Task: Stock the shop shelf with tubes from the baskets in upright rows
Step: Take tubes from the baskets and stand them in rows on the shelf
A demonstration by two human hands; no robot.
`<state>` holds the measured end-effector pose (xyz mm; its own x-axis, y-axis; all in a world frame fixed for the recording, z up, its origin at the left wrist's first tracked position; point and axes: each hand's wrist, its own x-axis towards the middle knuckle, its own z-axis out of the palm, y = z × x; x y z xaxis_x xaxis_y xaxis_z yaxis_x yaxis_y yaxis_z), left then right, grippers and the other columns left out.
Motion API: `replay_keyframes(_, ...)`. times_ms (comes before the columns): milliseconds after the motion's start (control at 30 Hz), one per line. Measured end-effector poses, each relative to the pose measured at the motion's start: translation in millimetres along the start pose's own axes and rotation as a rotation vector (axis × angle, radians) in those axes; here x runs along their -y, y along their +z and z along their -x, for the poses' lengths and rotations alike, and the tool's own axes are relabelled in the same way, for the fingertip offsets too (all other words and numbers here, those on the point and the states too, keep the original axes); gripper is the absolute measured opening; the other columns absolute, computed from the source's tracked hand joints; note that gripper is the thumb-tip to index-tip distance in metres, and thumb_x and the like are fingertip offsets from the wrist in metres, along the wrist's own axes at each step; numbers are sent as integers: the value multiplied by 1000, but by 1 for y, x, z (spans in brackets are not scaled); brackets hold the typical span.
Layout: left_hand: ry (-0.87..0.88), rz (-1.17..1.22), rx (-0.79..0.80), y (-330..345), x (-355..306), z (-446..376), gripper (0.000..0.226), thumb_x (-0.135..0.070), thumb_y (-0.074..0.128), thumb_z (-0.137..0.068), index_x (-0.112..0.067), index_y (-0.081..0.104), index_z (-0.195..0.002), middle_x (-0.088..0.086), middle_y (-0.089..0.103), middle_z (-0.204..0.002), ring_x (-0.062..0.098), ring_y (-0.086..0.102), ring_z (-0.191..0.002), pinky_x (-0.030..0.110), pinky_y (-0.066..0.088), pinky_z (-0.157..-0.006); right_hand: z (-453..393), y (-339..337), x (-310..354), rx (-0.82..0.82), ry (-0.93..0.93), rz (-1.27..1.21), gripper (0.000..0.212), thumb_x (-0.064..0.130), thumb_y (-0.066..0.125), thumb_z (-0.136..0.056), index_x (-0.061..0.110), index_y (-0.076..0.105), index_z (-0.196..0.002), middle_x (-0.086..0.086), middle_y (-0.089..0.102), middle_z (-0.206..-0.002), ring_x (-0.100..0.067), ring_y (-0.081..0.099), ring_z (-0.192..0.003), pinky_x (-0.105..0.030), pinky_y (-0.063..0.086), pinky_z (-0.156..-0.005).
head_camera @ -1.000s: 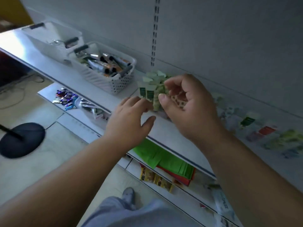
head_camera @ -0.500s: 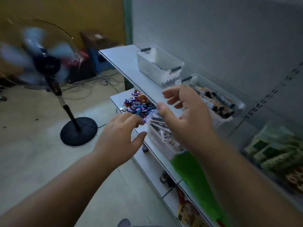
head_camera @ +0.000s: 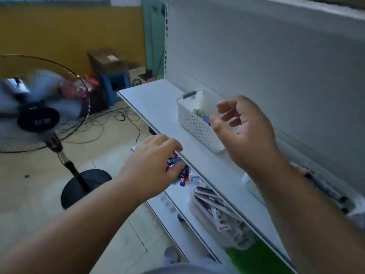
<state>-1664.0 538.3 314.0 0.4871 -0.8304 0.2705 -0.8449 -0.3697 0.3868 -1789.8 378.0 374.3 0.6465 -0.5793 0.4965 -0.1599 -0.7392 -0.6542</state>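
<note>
Both hands are empty. The right hand hangs over the shelf with fingers loosely curled and spread, holding nothing, just beside the near rim of the far basket. The left hand is also open, fingers relaxed and pointing down past the shelf's front edge, above the small purple packets on the lower shelf; I cannot tell whether it touches them.

The far basket stands toward the left end of the shelf, close to the back wall. Only a few things show at its bottom, greenish and blue, too blurred to name as tubes for certain. A second basket sits further right, mostly hidden behind the right forearm, with dark-capped tubes lying flat in it.

The step in hand looks like a reach into the far basket for the next tubes. Such tubes are likely light and soft-bodied, with a smooth skin that slips and dents under a squeeze, while the cap end is stiff. The better hold is a light pinch across the body near the cap, or on the cap itself, so each one can be turned cap-down or crimp-up as the row needs. Being light and narrow at the base, a standing tube should tip easily, so neighbours need a gentle touch.
</note>
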Motion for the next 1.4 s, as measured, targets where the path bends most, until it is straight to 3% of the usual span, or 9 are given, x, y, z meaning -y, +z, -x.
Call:
replay_keyframes(233, -1, 78, 47, -6, 67, -80, 30, -51, 56, -86, -39, 54, -114, -21, 52, -104, 7, 49, -102, 24, 35, -83, -93, 40, -30, 15, 67, 164, 14, 32, 63, -90, 27, 55, -100, 16, 58, -92, 3, 56, -81, -6, 42, -65)
replay_keyframes(400, 166, 126, 139, 2, 101, -146, 32, -52, 52, -89, -39, 51, -118, -20, 50, -105, 5, 48, -102, 22, 37, -85, -125, 76, -71, -46, 183, 261, 16, 30, 66, -89, 19, 60, -99, 8, 61, -90, -5, 57, -77, -19, 47, -67)
replay_keyframes(567, 329, 166, 234, 4, 139, -197, 32, -48, 57, -87, -35, 54, -117, -18, 53, -104, 7, 49, -97, 27, 42, -86, -156, 114, -105, 160, 415, 375, 21, 32, 68, -87, 25, 60, -105, 9, 60, -97, -9, 58, -88, -23, 47, -74)
replay_keyframes(733, 425, 192, 258, 7, 159, -223, 31, -45, 60, -86, -32, 57, -114, -17, 54, -100, 8, 51, -93, 24, 39, -80, -179, 143, -138, 463, 633, 611, 24, 28, 57, -94, 24, 58, -117, -2, 58, -121, -23, 56, -105, -34, 47, -90)
replay_keyframes(1067, 544, 223, 235, 14, 170, -252, 31, -46, 57, -84, -31, 59, -111, -17, 56, -95, 8, 51, -87, 25, 42, -76, -186, 154, -169, 546, 752, 756, 23, 18, 54, -91, 18, 52, -114, -7, 60, -111, -25, 57, -89, -35, 48, -76)
replay_keyframes(1133, 555, 231, 222, 14, 168, -257, 28, -43, 61, -85, -30, 59, -111, -16, 56, -94, 9, 52, -86, 25, 41, -76, -187, 143, -160, 506, 773, 744, 18, 19, 56, -88, 17, 53, -105, -7, 61, -100, -21, 57, -80, -31, 44, -63)
replay_keyframes(1200, 583, 229, 219, 18, 164, -264, 28, -43, 61, -85, -30, 59, -110, -16, 57, -94, 11, 53, -86, 25, 41, -76, -186, 128, -141, 389, 798, 641, 14, 21, 57, -84, 17, 57, -98, -4, 60, -89, -20, 57, -76, -29, 42, -60)
replay_keyframes(1333, 657, 275, 229, 28, 143, -278, 28, -44, 58, -83, -28, 61, -106, -14, 58, -93, 12, 53, -85, 26, 41, -74, -164, 102, -84, 33, 749, 332, 18, 27, 64, -78, 26, 55, -94, 6, 62, -82, -17, 62, -71, -31, 50, -63)
replay_keyframes(1400, 698, 291, 240, 36, 131, -286, 23, -40, 63, -85, -26, 62, -104, -12, 59, -93, 14, 53, -85, 26, 39, -73, -146, 97, -60, -125, 746, 172, 19, 22, 62, -79, 27, 52, -94, 3, 64, -82, -13, 65, -63, -29, 51, -57)
